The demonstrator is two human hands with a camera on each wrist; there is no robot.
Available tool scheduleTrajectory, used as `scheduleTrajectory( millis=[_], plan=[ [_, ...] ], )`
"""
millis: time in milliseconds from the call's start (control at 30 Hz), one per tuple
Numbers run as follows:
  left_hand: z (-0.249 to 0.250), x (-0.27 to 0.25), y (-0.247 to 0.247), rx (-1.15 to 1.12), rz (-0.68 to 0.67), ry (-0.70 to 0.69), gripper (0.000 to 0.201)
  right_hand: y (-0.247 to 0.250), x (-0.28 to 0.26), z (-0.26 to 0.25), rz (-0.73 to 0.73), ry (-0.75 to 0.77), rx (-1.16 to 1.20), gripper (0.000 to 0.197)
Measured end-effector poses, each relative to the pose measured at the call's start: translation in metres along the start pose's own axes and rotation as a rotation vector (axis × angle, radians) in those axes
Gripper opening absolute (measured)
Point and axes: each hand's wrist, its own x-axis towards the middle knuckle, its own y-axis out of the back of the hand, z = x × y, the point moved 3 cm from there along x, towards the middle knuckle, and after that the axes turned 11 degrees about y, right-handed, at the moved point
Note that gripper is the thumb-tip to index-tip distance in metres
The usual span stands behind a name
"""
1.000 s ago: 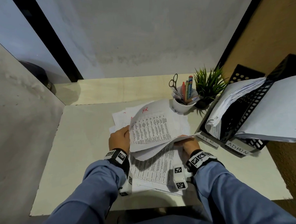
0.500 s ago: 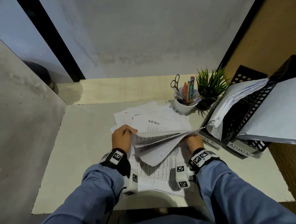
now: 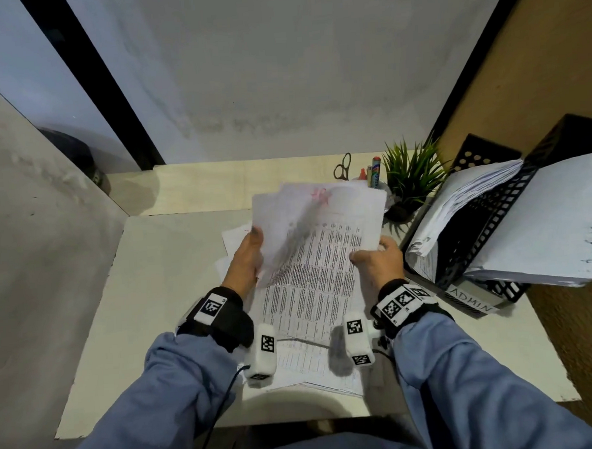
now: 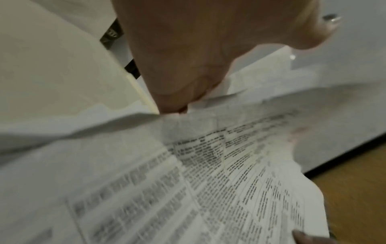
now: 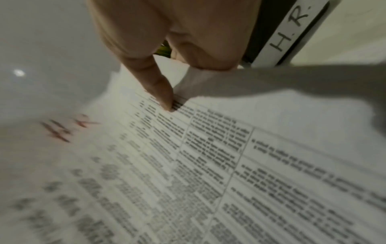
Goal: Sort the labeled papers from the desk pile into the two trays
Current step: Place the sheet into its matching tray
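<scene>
On the desk (image 3: 161, 300), the bare surface from 7 to 10 o'clock of the paper pile (image 3: 307, 326) gives open room for a hand to pass. At 3 o'clock the two black trays (image 3: 477, 249), full of sheets, stand just beside the right hand (image 3: 375, 261) and close that side. At 12 to 1 o'clock the raised sheets (image 3: 322, 229), the pen cup (image 3: 374, 182) with scissors (image 3: 343, 167) and the small plant (image 3: 412, 177) block the far edge.
</scene>
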Motion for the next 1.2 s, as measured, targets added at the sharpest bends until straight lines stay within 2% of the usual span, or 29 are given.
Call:
scheduleTrajectory(
  millis=[33, 67, 100, 133, 200, 233, 267, 367, 433, 467, 500, 633, 700, 767, 900, 967, 1033, 1100, 1200],
  plan=[
    [0.008, -0.005, -0.003, 0.111, -0.037, -0.052, 0.131, -0.002, 0.001, -0.004, 0.014, 0.003, 0.046, 0.052],
    [0.016, -0.011, -0.006, 0.234, -0.060, -0.100, 0.127, -0.004, 0.002, -0.009, 0.006, 0.005, 0.101, 0.054],
    [0.023, -0.014, -0.007, 0.335, -0.063, -0.129, 0.115, -0.007, 0.003, -0.015, -0.017, 0.012, 0.142, 0.051],
    [0.032, -0.017, -0.010, 0.383, -0.054, -0.160, 0.095, -0.010, 0.003, -0.021, -0.048, 0.033, 0.157, 0.045],
    [0.045, -0.019, -0.014, 0.318, 0.031, -0.246, 0.046, -0.013, 0.004, -0.036, -0.103, 0.108, 0.102, 0.027],
    [0.052, -0.022, -0.016, 0.258, 0.095, -0.309, 0.027, -0.014, 0.004, -0.045, -0.117, 0.167, 0.060, 0.021],
    [0.060, -0.027, -0.019, 0.213, 0.157, -0.377, 0.016, -0.014, 0.001, -0.055, -0.131, 0.233, 0.038, 0.018],
    [0.072, -0.038, -0.023, 0.124, 0.291, -0.534, 0.018, -0.013, -0.015, -0.077, -0.147, 0.411, 0.100, 0.021],
    [0.069, -0.045, -0.024, 0.125, 0.302, -0.620, 0.027, -0.010, -0.027, -0.078, -0.145, 0.448, 0.083, 0.022],
    [0.063, -0.047, -0.025, 0.131, 0.281, -0.619, 0.029, -0.009, -0.031, -0.071, -0.147, 0.426, 0.070, 0.023],
    [0.053, -0.046, -0.026, 0.138, 0.258, -0.555, 0.030, -0.008, -0.037, -0.063, -0.163, 0.384, 0.050, 0.024],
    [-0.001, -0.024, -0.024, 0.316, 0.271, -0.095, 0.022, -0.012, -0.062, -0.025, -0.232, 0.080, -0.012, 0.018],
    [-0.017, -0.017, -0.023, 0.390, 0.275, 0.039, 0.016, -0.012, -0.064, -0.015, -0.207, 0.049, -0.061, 0.014],
    [-0.014, -0.017, -0.021, 0.431, 0.316, 0.019, 0.007, -0.012, -0.057, -0.014, -0.192, 0.157, -0.168, 0.003],
    [-0.012, -0.016, -0.017, 0.302, 0.364, -0.023, 0.022, -0.009, -0.052, -0.013, -0.140, 0.204, -0.211, 0.021],
    [-0.024, -0.020, -0.019, 0.360, 0.330, 0.032, 0.021, -0.007, -0.055, -0.002, -0.169, 0.121, -0.243, 0.011],
    [-0.035, -0.022, -0.018, 0.367, 0.293, 0.060, 0.019, 0.000, -0.060, 0.012, -0.182, 0.010, -0.251, 0.014],
    [-0.030, -0.025, -0.015, 0.403, 0.300, -0.023, 0.005, 0.005, -0.061, 0.007, -0.178, 0.021, -0.215, 0.014],
    [-0.002, -0.038, -0.019, 0.320, 0.343, -0.157, 0.005, 0.014, -0.056, -0.022, -0.179, 0.174, -0.242, 0.014]
  ],
)
